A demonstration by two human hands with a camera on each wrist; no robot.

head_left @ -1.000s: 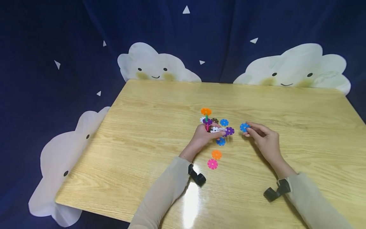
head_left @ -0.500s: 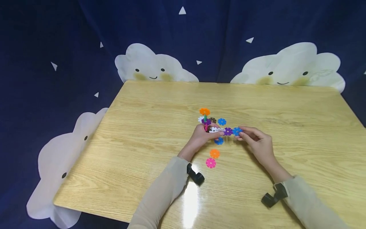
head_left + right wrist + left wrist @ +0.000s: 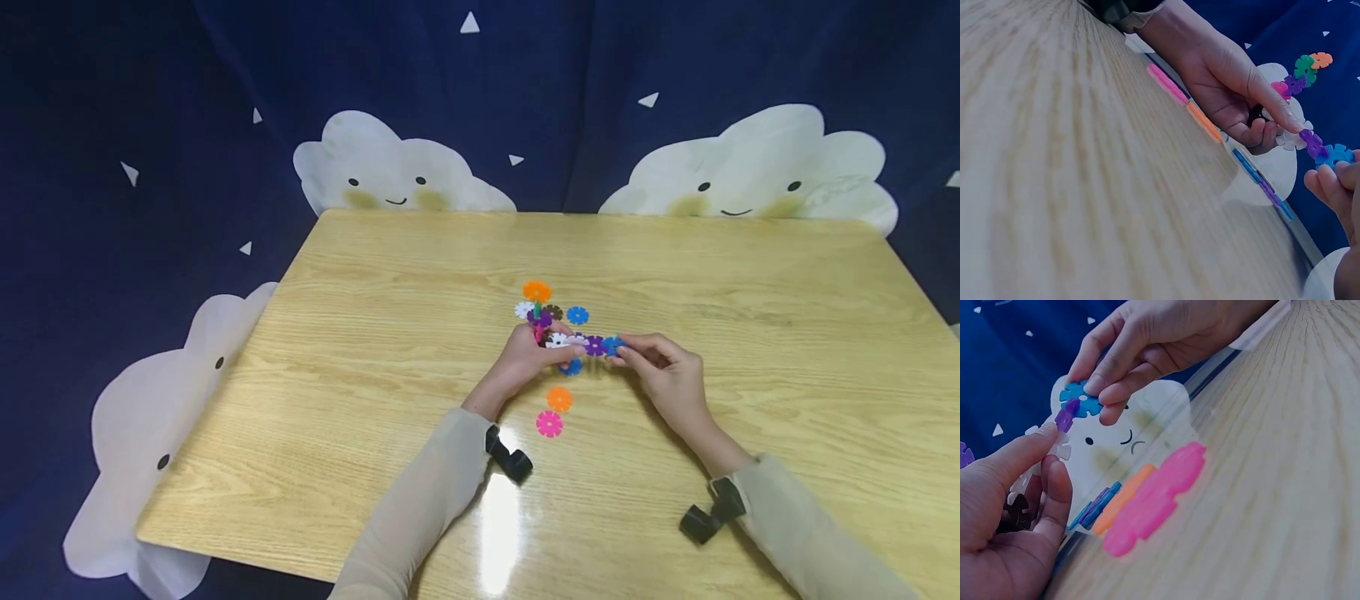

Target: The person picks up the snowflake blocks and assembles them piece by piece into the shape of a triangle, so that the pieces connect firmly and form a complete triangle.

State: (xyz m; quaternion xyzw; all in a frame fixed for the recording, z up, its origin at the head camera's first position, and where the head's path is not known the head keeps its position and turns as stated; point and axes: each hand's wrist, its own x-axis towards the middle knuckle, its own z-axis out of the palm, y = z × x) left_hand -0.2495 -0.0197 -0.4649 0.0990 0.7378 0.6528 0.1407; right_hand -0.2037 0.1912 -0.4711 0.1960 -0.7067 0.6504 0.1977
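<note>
My left hand (image 3: 525,360) holds a chain of toothed plastic snowflake discs. Orange (image 3: 1321,60), green (image 3: 1305,69), purple, pink, dark brown and white discs make up the chain, partly hidden by the fingers. Its end toward the right is a purple disc (image 3: 1313,144), which sticks out past my left thumb. Between thumb and fingers my right hand (image 3: 670,379) pinches a blue snowflake disc (image 3: 1077,399). The blue disc meets the purple one edge to edge at an angle, and they appear slotted together in the left wrist view; how deep is unclear.
On the wooden table (image 3: 375,333) lie loose discs: an orange one (image 3: 559,399) and a pink one (image 3: 549,424) nearer me, a blue one (image 3: 573,367) by my left hand, and another blue one (image 3: 577,315) beyond it. A dark blue curtain (image 3: 420,58) hangs behind.
My right hand has moved left with the blue disc, from apart to touching the chain's purple disc, and the two now overlap. My left hand keeps holding the chain nearly still.
</note>
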